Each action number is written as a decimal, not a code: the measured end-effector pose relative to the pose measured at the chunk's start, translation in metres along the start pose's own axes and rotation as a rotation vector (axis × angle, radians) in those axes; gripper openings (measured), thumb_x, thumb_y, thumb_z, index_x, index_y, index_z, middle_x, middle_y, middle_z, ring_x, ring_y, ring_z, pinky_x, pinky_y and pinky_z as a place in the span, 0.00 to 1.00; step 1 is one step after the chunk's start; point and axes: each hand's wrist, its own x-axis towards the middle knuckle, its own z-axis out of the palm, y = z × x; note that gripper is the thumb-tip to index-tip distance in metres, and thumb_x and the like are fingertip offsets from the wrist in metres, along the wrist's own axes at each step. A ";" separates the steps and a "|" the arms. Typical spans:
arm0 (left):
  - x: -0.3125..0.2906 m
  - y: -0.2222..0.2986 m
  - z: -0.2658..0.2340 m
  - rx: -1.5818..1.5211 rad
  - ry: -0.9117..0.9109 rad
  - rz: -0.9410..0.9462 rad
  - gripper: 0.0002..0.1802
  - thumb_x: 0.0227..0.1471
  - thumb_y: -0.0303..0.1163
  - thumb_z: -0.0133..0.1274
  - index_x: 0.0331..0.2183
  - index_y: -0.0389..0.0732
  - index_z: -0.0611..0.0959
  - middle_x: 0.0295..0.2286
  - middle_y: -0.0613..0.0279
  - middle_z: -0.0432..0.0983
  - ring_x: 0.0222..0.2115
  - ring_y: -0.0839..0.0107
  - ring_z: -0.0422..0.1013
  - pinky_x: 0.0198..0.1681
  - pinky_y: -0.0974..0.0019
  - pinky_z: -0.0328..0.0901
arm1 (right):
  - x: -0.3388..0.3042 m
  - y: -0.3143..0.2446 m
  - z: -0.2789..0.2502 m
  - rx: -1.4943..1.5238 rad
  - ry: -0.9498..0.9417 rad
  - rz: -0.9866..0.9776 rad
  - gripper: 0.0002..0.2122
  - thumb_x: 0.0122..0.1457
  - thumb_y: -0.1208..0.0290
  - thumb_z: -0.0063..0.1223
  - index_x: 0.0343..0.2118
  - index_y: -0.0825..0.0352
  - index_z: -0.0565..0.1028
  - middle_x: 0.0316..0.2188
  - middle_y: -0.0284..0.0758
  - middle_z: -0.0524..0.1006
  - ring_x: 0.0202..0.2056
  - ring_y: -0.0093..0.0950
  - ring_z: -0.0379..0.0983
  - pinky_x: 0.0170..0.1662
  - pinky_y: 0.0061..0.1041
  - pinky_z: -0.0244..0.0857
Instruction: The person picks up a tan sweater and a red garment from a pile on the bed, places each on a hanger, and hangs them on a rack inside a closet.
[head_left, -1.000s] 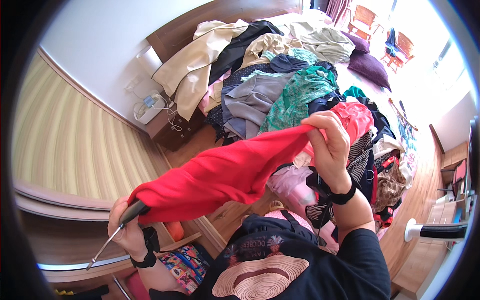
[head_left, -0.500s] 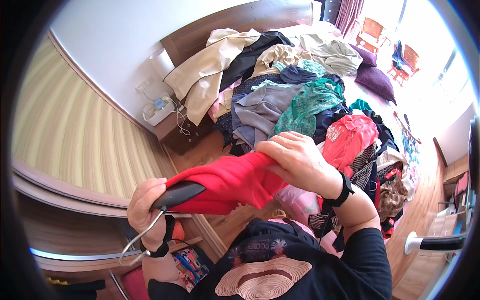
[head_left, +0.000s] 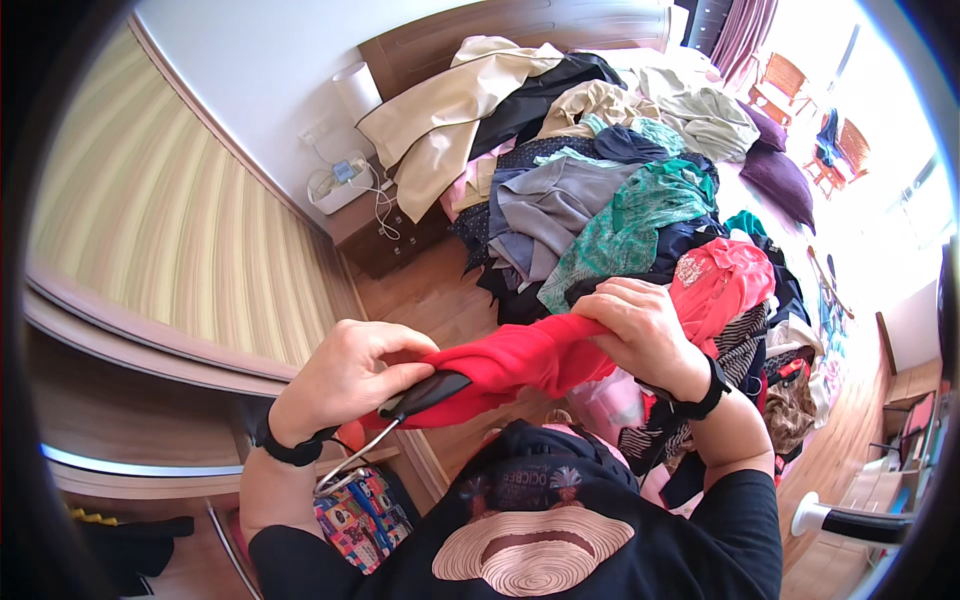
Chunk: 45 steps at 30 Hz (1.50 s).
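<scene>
**A:** Why is the soft red cloth garment (head_left: 520,358) stretched crosswise in front of the chest like that?

**B:** It looks pulled taut between the two hands so that the black hanger with a metal hook (head_left: 415,397) can sit inside it. The hanger's dark arm pokes out of the left end of the fabric, and the wire hook hangs down toward the near left.

**A:** How is the left hand (head_left: 350,375) set?

**B:** Knuckles up, wrist bent, its grip closed around the hanger arm and the edge of the red cloth together. A black band sits on that wrist.

**A:** And the right hand (head_left: 640,335)?

**B:** Palm down, fingers curled over, its grip bunched tight on the garment's right end, just near of the pile of mixed clothes (head_left: 600,190) heaped on the bed (head_left: 760,175).

**A:** So where is the garment exactly?

**B:** In the air, near the body, between both hands, touching neither the bed nor the wooden floor (head_left: 420,290). A bedside cabinet (head_left: 385,225) stands far left, well apart.
</scene>
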 end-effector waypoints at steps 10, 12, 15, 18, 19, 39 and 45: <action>-0.007 0.004 0.017 0.233 0.529 0.370 0.05 0.48 0.21 0.52 0.31 0.35 0.78 0.27 0.55 0.74 0.27 0.63 0.72 0.31 0.68 0.66 | -0.017 0.007 -0.014 0.018 -0.026 0.178 0.14 0.40 0.76 0.59 0.33 0.68 0.72 0.26 0.38 0.74 0.31 0.38 0.72 0.35 0.31 0.67; -0.008 0.003 0.020 0.137 0.484 0.311 0.07 0.50 0.22 0.51 0.35 0.35 0.78 0.32 0.56 0.75 0.30 0.68 0.72 0.35 0.70 0.66 | -0.019 0.008 -0.016 0.016 -0.014 0.185 0.14 0.40 0.76 0.59 0.32 0.68 0.72 0.27 0.38 0.74 0.31 0.38 0.72 0.35 0.31 0.67; -0.019 0.005 0.014 -0.442 0.594 0.417 0.11 0.51 0.26 0.52 0.37 0.30 0.77 0.35 0.53 0.75 0.36 0.68 0.71 0.44 0.66 0.63 | -0.019 0.013 -0.013 0.021 0.029 0.188 0.13 0.39 0.77 0.59 0.31 0.68 0.72 0.25 0.38 0.74 0.30 0.37 0.72 0.33 0.30 0.66; -0.026 0.021 0.004 -0.434 0.526 0.432 0.15 0.51 0.33 0.55 0.34 0.29 0.76 0.33 0.52 0.74 0.36 0.64 0.71 0.45 0.63 0.62 | -0.017 0.015 -0.007 0.020 0.046 0.177 0.13 0.38 0.78 0.60 0.30 0.67 0.73 0.25 0.37 0.74 0.29 0.36 0.72 0.32 0.28 0.65; -0.025 0.025 0.003 -0.348 0.442 0.455 0.16 0.51 0.36 0.55 0.33 0.30 0.77 0.32 0.53 0.75 0.36 0.64 0.71 0.45 0.62 0.63 | -0.016 0.015 -0.006 0.011 0.033 0.178 0.13 0.38 0.78 0.60 0.31 0.67 0.73 0.25 0.37 0.74 0.29 0.36 0.72 0.32 0.28 0.66; 0.030 -0.001 0.043 0.063 0.552 0.395 0.11 0.55 0.28 0.49 0.23 0.35 0.72 0.17 0.61 0.63 0.18 0.67 0.62 0.23 0.69 0.57 | 0.003 -0.018 0.082 0.404 0.253 0.522 0.09 0.52 0.73 0.55 0.33 0.70 0.70 0.27 0.43 0.75 0.31 0.38 0.74 0.34 0.30 0.67; 0.029 -0.017 0.062 0.253 0.595 0.429 0.10 0.49 0.29 0.53 0.20 0.38 0.71 0.18 0.57 0.66 0.20 0.57 0.64 0.24 0.60 0.57 | 0.002 -0.026 0.103 0.307 0.147 0.570 0.15 0.47 0.73 0.58 0.39 0.68 0.70 0.30 0.40 0.74 0.33 0.38 0.72 0.38 0.31 0.66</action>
